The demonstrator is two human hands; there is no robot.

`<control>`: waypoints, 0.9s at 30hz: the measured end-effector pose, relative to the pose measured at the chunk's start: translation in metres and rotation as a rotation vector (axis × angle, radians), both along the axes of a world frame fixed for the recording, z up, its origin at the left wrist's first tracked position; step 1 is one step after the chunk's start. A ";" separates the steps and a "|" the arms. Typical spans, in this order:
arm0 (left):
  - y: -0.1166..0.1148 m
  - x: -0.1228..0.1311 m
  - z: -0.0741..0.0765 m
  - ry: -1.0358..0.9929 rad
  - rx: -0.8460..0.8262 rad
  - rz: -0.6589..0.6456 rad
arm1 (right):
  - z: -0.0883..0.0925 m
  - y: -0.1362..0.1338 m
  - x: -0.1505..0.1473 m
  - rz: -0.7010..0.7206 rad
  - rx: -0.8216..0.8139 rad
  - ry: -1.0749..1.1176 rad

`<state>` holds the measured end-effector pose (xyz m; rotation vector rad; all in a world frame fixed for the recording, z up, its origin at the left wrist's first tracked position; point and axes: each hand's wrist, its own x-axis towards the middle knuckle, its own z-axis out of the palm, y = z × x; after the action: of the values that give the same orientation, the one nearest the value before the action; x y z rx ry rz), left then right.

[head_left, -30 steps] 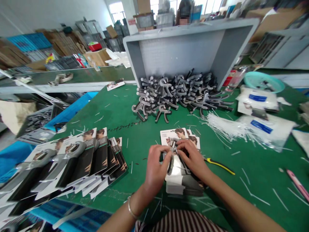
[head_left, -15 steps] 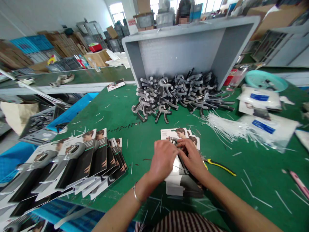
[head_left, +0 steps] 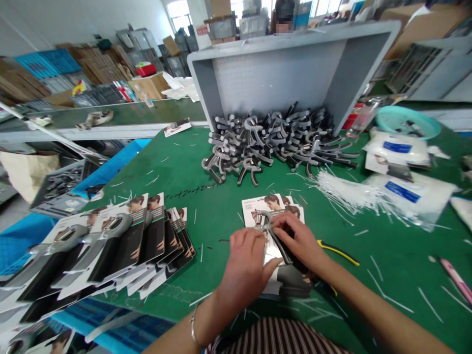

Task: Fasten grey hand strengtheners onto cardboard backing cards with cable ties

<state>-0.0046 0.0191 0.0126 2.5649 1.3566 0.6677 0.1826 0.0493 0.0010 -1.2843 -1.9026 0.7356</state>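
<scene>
A stack of printed backing cards (head_left: 263,205) lies on the green table (head_left: 206,206) in front of me, with a grey hand gripper (head_left: 291,275) on the top card. My left hand (head_left: 245,263) rests over the left handle, fingers curled on it. My right hand (head_left: 298,238) pinches the gripper near its metal spring (head_left: 261,216). A pile of loose grey hand grippers (head_left: 273,140) lies further back.
Finished cards with grippers (head_left: 106,246) fan out at the left. White cable ties (head_left: 346,194) and plastic bags (head_left: 409,189) lie at the right. Yellow-handled pliers (head_left: 337,250) sit beside my right wrist. A grey tilted bin (head_left: 280,64) stands behind the pile; a pink knife (head_left: 457,280) lies far right.
My left hand has slid down and toward me along the gripper's handle. My right hand stays near the spring. The gripper's spring end now shows above my fingers.
</scene>
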 end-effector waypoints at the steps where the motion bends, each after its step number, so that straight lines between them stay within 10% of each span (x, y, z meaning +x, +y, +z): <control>1: -0.004 -0.005 0.001 0.000 0.004 0.078 | 0.006 -0.006 0.002 0.054 0.014 -0.082; 10: -0.014 -0.021 -0.016 0.137 -0.099 0.070 | 0.018 -0.034 -0.017 0.237 0.183 -0.666; 18: -0.003 -0.052 0.001 -0.174 -0.358 -0.018 | 0.018 -0.032 -0.020 0.232 0.209 -0.715; 27: -0.001 -0.022 -0.019 -0.517 -0.340 0.039 | 0.024 -0.027 -0.013 0.250 -0.016 -0.309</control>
<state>-0.0270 0.0184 -0.0063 1.9288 1.2155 0.9322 0.1692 0.0220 0.0249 -1.2386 -2.3423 0.7089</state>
